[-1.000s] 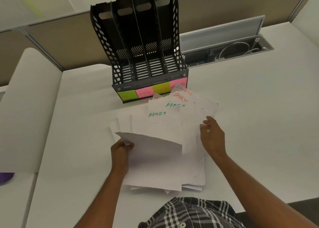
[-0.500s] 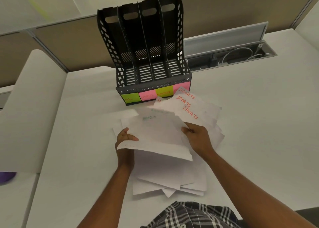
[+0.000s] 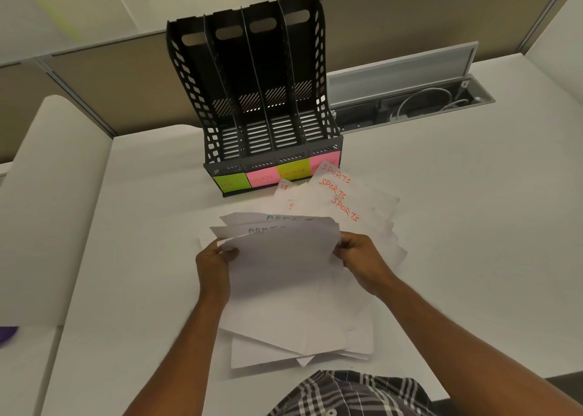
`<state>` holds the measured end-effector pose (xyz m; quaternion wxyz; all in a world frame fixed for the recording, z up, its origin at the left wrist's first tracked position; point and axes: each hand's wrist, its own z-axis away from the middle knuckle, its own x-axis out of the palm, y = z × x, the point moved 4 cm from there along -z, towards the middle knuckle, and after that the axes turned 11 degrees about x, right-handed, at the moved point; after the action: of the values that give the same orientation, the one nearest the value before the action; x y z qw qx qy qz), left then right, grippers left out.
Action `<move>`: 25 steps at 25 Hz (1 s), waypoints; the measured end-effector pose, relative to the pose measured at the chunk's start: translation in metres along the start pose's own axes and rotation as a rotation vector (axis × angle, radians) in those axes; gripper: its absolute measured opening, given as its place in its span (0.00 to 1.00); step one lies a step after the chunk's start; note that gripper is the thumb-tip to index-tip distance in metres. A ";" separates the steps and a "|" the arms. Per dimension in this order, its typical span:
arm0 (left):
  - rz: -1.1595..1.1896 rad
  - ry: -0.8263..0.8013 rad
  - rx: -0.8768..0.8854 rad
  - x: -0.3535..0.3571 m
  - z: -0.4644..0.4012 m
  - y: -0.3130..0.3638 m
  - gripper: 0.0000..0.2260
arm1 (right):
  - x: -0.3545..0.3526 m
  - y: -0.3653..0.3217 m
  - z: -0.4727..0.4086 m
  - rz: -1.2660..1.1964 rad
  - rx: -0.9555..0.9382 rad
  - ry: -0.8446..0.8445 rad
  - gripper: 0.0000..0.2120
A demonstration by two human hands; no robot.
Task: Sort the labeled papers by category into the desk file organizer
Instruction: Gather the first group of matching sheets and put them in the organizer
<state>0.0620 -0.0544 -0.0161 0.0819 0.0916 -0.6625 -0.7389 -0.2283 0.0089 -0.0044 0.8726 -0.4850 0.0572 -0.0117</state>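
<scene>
Small bundle of white sheets (image 3: pixel 280 258) raised off the desk, top edges curled toward the camera, two of them lettered ADMIN in green near the upper edge. Left hand (image 3: pixel 214 267) pinching the bundle's left edge, thumb on the near face, fingers behind. Right hand (image 3: pixel 359 261) pinching the right edge likewise, fingers curled closed over the paper. Beneath and around the bundle, a loose pile of papers (image 3: pixel 303 346) lying fanned on the white desk (image 3: pixel 457 226), lower corners splayed toward the near edge. Beyond the right hand, three fanned sheets lettered SPORTS (image 3: pixel 337 191) in red, flat on the desk, the uppermost touching or just overlapping the organizer's front. Two further sheets with red lettering partly hidden beside them, wording not legible. Black desk file organizer (image 3: pixel 262 100) standing upright at the back of the desk, four slots, all showing bare slatted floors. Four sticky notes along its front: green note (image 3: pixel 230 182) marked HR, pink note (image 3: pixel 262 177) marked SPORTS, yellow-green note (image 3: pixel 293 171) reading apparently FINANCE, pink note (image 3: pixel 321 160) at far right with wording covered. Open cable tray (image 3: pixel 410 103) with white cables to the right of the organizer. Plaid shirt (image 3: pixel 347 393) at the bottom of view.
</scene>
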 end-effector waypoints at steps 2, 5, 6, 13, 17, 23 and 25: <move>-0.019 0.026 0.012 -0.004 -0.002 -0.001 0.19 | 0.005 -0.006 0.003 0.177 -0.023 -0.010 0.22; -0.012 0.138 0.001 -0.022 -0.007 -0.002 0.15 | -0.018 -0.015 0.003 0.329 -0.048 0.353 0.26; 0.007 0.180 -0.014 -0.029 -0.007 -0.003 0.13 | -0.032 -0.017 0.005 0.512 -0.031 0.532 0.25; -0.243 0.169 0.052 -0.035 -0.001 0.000 0.17 | -0.074 0.003 0.008 0.768 0.307 0.534 0.14; -0.506 0.046 0.283 -0.029 0.009 0.014 0.09 | -0.078 -0.017 0.014 0.516 0.081 0.572 0.07; -0.523 -0.131 0.130 -0.027 0.009 0.010 0.03 | -0.104 -0.123 0.063 0.361 -0.513 0.783 0.08; -0.459 -0.150 0.104 -0.024 0.013 0.005 0.19 | -0.113 -0.168 0.081 0.453 -0.665 0.739 0.08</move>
<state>0.0823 -0.0366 -0.0087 -0.1425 0.1889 -0.6656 -0.7078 -0.3254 -0.0030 0.1898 0.5746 -0.6739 0.4637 0.0257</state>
